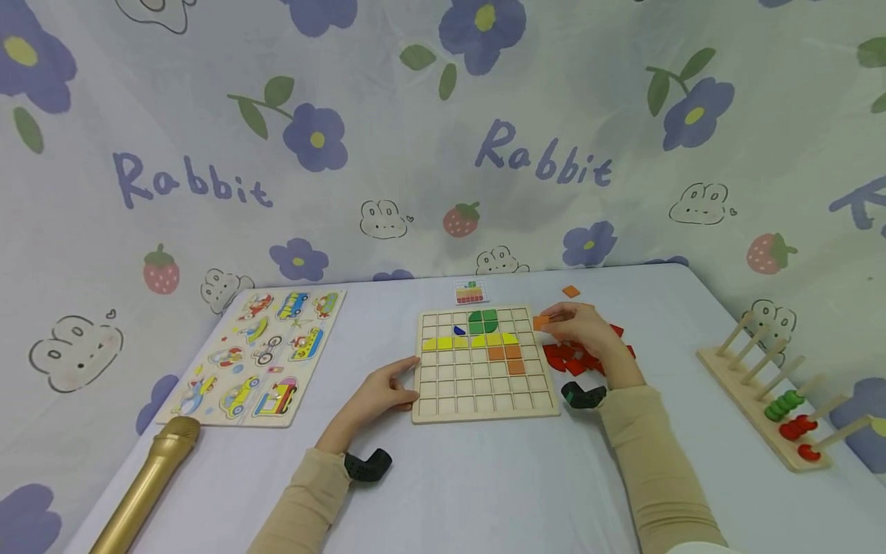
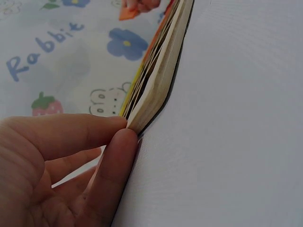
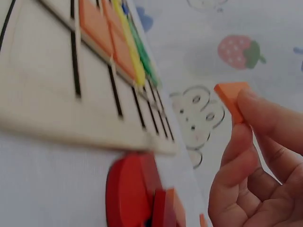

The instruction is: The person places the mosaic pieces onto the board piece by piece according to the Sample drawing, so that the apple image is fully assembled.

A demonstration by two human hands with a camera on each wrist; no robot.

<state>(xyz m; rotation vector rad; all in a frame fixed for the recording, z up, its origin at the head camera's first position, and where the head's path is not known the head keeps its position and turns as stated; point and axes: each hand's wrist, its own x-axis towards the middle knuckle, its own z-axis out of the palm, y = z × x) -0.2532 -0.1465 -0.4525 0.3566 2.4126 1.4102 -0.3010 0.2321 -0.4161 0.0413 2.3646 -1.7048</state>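
A wooden grid board (image 1: 457, 391) lies on the table with yellow pieces (image 1: 443, 344), green pieces (image 1: 483, 322), a small dark blue piece (image 1: 460, 331) and orange square tiles (image 1: 515, 366) in its cells. My left hand (image 1: 382, 387) holds the board's left edge with thumb and fingertips; the left wrist view shows them at its rim. Beyond the board's right side, my right hand (image 1: 583, 331) pinches an orange square tile (image 3: 232, 92) between thumb and fingers, raised off the table. Red pieces (image 1: 571, 360) lie in a heap below that hand, partly hidden by it.
A small picture card (image 1: 471, 292) sits behind the board, and a loose orange tile (image 1: 571, 292) lies at the back right. Left are a vehicle picture puzzle (image 1: 277, 350) and a gold microphone (image 1: 148, 481). Far right stands a pegged rack (image 1: 754, 400) with green and red beads.
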